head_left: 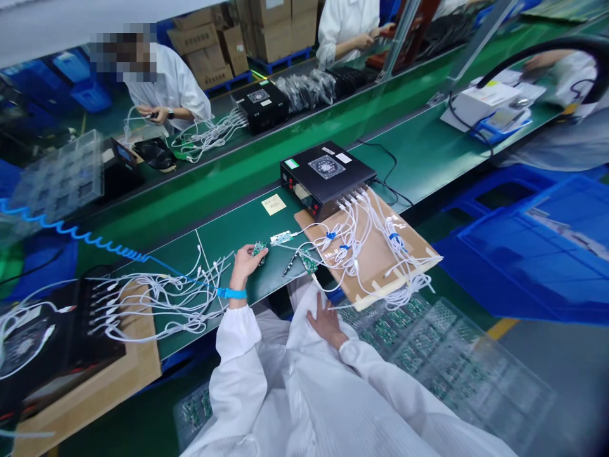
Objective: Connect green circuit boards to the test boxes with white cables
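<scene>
The left hand (246,261) grips a small green circuit board (259,250) between thumb and fingers, above the near part of the green workbench (221,231); the right hand (327,321) lies with its fingers spread on the white gown (304,393), apparently holding nothing, though its palm is hidden. A pale circuit board (281,238) lies just right of the held one, joined to a white cable, and a second green board (309,261) sits by the bench's near edge beside a slim black strip (290,261). That second board looks the likeliest to fall — a tug on the cable at its near end could pull it over. The white cables (349,238) on the right cross one another, so a snag could shift several at once, and the blue wrist strap (231,293) could catch the left bundle of cables (178,298) right beside it. The cardboard sheet (342,270) juts past the near edge above the trays of boards (404,333), so a knock might tip it. Open room lies beyond the left hand, left of the yellow note (273,204); rightward, boards and cables crowd the way.
</scene>
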The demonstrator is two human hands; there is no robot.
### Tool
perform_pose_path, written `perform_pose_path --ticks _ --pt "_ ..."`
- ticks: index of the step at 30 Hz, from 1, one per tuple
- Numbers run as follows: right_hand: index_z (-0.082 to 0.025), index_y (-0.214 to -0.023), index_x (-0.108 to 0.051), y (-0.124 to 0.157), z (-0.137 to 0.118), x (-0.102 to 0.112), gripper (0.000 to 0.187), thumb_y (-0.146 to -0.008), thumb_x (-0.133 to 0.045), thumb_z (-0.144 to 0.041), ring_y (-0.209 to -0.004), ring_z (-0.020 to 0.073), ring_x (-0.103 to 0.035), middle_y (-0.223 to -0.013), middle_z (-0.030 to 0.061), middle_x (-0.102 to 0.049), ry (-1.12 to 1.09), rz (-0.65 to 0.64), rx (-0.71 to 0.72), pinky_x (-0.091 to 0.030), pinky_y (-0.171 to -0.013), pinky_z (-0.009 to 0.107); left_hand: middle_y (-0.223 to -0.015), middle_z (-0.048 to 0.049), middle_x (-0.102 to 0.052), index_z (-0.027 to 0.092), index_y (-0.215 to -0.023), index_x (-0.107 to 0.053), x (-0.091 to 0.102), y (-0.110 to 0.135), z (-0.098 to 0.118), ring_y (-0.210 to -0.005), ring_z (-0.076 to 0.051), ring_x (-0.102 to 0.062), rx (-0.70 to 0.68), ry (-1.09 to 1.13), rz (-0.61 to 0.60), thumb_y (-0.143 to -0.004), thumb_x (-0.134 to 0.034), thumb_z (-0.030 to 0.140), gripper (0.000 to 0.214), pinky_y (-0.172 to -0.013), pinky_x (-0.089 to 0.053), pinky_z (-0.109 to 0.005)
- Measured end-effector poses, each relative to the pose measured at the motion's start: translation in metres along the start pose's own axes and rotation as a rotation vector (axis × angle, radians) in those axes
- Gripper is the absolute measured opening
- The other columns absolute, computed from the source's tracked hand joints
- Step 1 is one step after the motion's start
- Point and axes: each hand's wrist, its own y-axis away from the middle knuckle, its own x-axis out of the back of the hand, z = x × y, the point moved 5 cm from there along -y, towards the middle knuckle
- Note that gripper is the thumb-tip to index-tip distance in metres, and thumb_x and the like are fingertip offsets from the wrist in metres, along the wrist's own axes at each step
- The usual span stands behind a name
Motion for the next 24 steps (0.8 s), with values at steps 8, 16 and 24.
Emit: perform_pose_path --ticks 8,16,24 --pt "-0.007 -0.166 -0.009 -0.0004 -0.0007 0.0020 0.085 -0.102 -0.044 -0.050 -0.131 0.0409 -0.050 -0.147 0.0288 -0.046 -0.014 -0.003 -0.011 -0.034 -0.107 0.047 -0.103 -0.0125 -0.076 0.016 -0.097 -0.072 -0.0020 0.0006 0.0003 -0.100 -0.026 -0.070 -0.010 -0.003 0.013 -0.068 -0.086 0.043 0.042 -0.090 -0.053 -0.037" --pt "-0.007 -0.166 -0.002 -0.0017 -0.0006 0.0030 0.088 -0.102 -0.043 -0.050 -0.129 0.0406 -0.051 -0.147 0.0294 -0.046 -0.031 0.006 -0.011 -0.036 -0.107 0.047 -0.105 -0.0136 -0.076 0.015 -0.101 -0.072 -0.0025 -0.0010 -0.0033 -0.101 -0.026 -0.070 -0.015 -0.027 0.004 -0.068 -0.085 0.046 0.047 -0.090 -0.053 -0.037" --pt "-0.005 -0.163 -0.020 -0.0007 -0.0017 0.0091 0.080 -0.101 -0.044 -0.048 -0.130 0.0424 -0.049 -0.145 0.0290 -0.046 -0.079 -0.008 -0.005 -0.035 -0.109 0.048 -0.106 -0.0140 -0.076 0.015 -0.101 -0.072 -0.0021 0.0000 -0.0010 -0.101 -0.027 -0.070 -0.025 -0.034 0.000 -0.068 -0.085 0.046 0.047 -0.090 -0.053 -0.038"
